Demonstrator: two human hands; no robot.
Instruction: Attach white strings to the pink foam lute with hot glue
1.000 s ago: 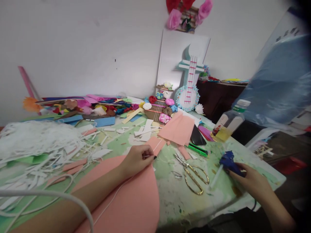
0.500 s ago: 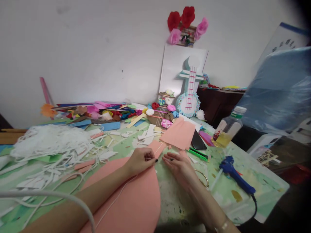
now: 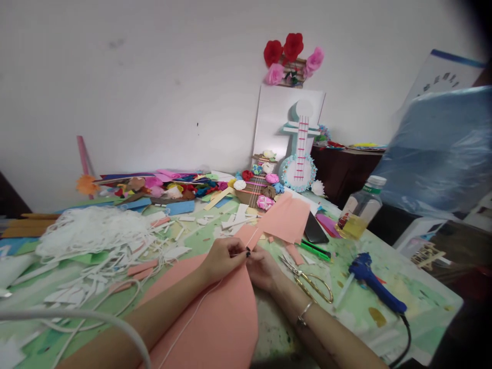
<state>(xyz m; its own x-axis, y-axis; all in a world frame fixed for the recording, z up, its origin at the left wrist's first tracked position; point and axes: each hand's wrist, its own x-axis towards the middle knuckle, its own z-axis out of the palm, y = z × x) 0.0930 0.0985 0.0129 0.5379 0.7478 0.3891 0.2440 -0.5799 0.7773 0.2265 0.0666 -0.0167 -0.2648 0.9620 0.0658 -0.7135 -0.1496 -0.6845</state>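
A large rounded salmon-pink paper piece [image 3: 215, 328] lies in front of me, narrowing at the top into a strip [image 3: 249, 234]. Along it runs a thin white string [image 3: 190, 319]. My left hand [image 3: 224, 259] rests over the paper's upper part, its thumb and fingers pinched on the string. Against those fingertips, my right hand [image 3: 263, 269] is closed with its fingers curled together at the paper's edge; what it holds is hidden. Gold-handled scissors [image 3: 307, 279] lie to the right of my right hand, beside a green cutter knife [image 3: 315, 250].
A blue glue gun [image 3: 376, 282] and a bottle of yellow liquid [image 3: 361, 207] are on the right. White string lies heaped [image 3: 96, 233] among paper scraps on the left. Behind stand paper-flower crafts and a white-and-blue lute model [image 3: 298, 171]. A white cable [image 3: 96, 318] arches across the near left.
My right hand has moved left and closed, its fingertips now meeting my left hand's. The scissors have come into fuller view. My left hand keeps its pinch; the view has shifted slightly.
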